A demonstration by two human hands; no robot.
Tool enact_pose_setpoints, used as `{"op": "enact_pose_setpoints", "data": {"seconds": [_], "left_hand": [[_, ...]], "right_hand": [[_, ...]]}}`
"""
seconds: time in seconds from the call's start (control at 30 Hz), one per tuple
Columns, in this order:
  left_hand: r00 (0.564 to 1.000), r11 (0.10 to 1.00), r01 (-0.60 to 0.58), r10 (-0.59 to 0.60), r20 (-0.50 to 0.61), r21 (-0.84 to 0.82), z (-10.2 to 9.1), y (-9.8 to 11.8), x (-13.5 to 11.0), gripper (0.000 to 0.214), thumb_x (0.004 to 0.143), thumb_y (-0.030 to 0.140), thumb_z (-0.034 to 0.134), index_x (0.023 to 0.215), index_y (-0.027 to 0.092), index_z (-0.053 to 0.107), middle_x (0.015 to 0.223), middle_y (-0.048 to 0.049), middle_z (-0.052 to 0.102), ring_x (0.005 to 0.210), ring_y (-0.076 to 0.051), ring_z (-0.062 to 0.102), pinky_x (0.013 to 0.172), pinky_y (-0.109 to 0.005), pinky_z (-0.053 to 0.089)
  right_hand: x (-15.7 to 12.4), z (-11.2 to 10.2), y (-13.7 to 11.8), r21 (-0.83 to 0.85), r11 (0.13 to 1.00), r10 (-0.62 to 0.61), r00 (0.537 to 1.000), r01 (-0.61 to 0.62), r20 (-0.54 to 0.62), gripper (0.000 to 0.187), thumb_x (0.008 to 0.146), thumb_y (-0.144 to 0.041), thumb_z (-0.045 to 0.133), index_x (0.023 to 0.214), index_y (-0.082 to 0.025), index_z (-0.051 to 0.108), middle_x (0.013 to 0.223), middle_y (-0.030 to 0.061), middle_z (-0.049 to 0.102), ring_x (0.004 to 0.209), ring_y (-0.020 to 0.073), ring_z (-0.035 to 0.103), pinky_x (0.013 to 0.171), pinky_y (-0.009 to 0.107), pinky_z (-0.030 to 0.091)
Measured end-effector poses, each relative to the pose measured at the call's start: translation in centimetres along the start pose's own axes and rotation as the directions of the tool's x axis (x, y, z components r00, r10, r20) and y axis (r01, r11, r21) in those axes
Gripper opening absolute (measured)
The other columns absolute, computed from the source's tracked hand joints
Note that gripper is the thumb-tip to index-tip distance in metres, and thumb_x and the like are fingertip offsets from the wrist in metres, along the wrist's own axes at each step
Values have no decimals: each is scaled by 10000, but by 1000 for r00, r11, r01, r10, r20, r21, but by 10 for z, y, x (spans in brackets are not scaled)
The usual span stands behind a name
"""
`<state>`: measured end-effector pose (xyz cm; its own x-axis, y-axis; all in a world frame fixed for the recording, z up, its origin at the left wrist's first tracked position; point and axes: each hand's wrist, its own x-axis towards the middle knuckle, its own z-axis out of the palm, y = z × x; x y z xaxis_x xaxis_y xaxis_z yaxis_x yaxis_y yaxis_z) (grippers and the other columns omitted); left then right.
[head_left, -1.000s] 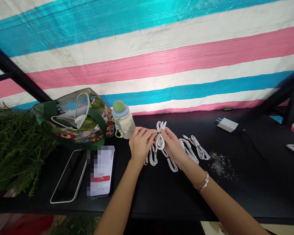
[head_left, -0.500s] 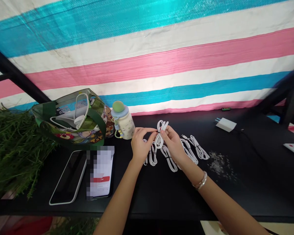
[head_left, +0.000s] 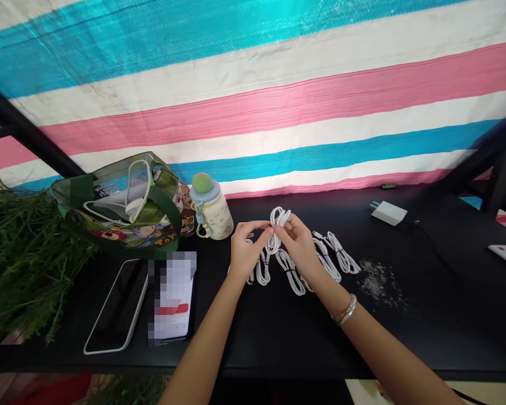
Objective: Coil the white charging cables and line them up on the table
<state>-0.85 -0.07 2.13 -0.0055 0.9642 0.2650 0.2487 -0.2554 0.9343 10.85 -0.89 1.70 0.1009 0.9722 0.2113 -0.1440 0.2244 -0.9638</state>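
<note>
Both my hands meet over the middle of a black table [head_left: 278, 332]. My left hand [head_left: 244, 254] and my right hand [head_left: 300, 247] pinch a coiled white cable [head_left: 278, 220] at its dark tie, holding the coil just above the tabletop. Fingers of both hands are closed on it. A bracelet circles my right wrist. Several more tied white cable bundles [head_left: 335, 259] lie on the table under and to the right of my hands.
A green cartoon tote bag [head_left: 122, 208] and a small green-capped bottle [head_left: 211, 208] stand at the left. Two phones [head_left: 118, 306] lie near the front edge. Green grass [head_left: 21, 259] is piled far left. A white charger plug [head_left: 388, 212] and scattered crumbs [head_left: 377, 284] sit right.
My hands have shifted slightly right and up with the coil, fingers working at its tie. Nothing else on the table has moved.
</note>
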Motion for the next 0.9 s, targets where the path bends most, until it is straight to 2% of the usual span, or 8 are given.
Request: {"op": "enact_pose_setpoints", "data": {"seconds": [0.2,0.47,0.63,0.77,0.9], "left_hand": [[999,1000,-8,8,33,12,-1,2,0,109,722,176,690,798,238,736,871,-17,739,923,-187,618,764,-296,499],[995,993,-95,94,24,67,-2,0,2,149,758,144,630,791,239,739,803,-14,724,866,-178,613,751,-292,512],[994,998,-15,20,105,-53,-3,-1,2,120,755,170,647,830,224,724,870,-20,725,919,-185,630,740,-277,519],[977,977,93,-52,208,-194,-5,-1,2,82,751,196,654,820,194,698,890,-24,718,892,-176,654,720,-254,511],[962,944,149,-68,266,-295,-7,-1,3,91,718,239,682,792,186,674,851,-8,694,821,-150,646,714,-248,510]], "right_hand": [[0,-2,1,-13,1000,2,1000,-2,-10,349,663,-557,703,727,-248,554,550,-50,440,556,133,410,543,269,355],[0,-2,0,22,999,50,999,-50,-7,327,687,-534,672,752,-229,570,549,-58,430,543,114,367,532,254,334],[1,-2,4,93,991,94,996,-94,4,384,663,-579,675,765,-232,549,549,-64,431,508,102,354,492,242,321],[1,-3,5,117,985,120,992,-124,42,424,644,-626,682,769,-239,560,559,-59,436,514,104,364,486,237,325],[1,-2,3,158,978,129,989,-139,72,499,583,-684,697,775,-243,565,572,-58,464,520,104,391,497,239,344]]}}
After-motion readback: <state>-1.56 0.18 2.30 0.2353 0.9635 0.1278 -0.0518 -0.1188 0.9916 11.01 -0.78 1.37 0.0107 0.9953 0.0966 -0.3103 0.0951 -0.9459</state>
